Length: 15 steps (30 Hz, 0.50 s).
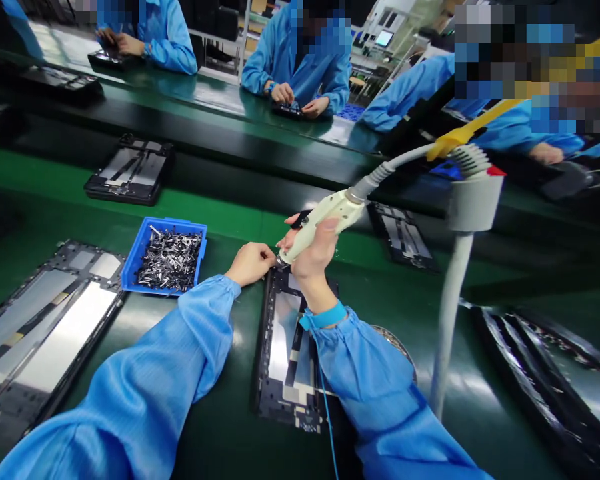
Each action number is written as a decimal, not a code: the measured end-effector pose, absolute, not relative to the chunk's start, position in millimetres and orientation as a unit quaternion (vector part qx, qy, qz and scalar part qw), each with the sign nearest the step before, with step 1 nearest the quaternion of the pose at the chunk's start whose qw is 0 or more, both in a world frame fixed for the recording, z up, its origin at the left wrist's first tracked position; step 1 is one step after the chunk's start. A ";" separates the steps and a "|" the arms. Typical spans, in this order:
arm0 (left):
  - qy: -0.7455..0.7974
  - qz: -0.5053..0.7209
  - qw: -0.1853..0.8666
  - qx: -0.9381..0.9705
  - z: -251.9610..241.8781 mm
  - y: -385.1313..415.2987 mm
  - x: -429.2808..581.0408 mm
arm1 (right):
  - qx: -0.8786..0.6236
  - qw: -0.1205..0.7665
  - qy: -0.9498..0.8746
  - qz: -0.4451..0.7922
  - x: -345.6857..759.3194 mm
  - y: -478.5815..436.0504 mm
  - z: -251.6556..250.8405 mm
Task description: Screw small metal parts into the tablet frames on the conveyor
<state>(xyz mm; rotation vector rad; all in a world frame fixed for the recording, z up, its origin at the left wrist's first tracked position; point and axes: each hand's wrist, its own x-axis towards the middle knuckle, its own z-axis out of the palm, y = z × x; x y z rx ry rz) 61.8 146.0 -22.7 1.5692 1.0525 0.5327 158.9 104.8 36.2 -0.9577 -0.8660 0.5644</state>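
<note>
My right hand [314,248] is wrapped round a cream electric screwdriver [325,219], its tip pointing down at the top left corner of a dark metal frame panel [286,347] lying on the green bench. My left hand [250,263] is closed in a pinch right beside the driver tip, at the panel's upper edge; what it pinches is too small to make out. A grey hose [395,163] runs from the driver's rear up to the right.
A blue tray [135,250] of several small metal parts sits left of my hands. More frame panels lie at far left [35,333], behind [130,175], at right [403,235] and far right [555,373]. A white post [450,313] stands right of me. People in blue coats work across the belt.
</note>
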 end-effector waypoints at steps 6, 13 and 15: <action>0.452 0.231 0.564 0.652 -21.5 144.2 60.2 | -0.445 0.745 -0.393 0.305 157.7 105.4 34.3; 0.432 0.234 0.556 0.670 -2.0 143.0 50.8 | -0.413 0.785 -0.346 0.305 156.2 100.0 35.3; 0.410 0.231 0.550 0.690 4.9 144.8 48.7 | -0.397 0.796 -0.347 0.297 155.6 93.4 35.9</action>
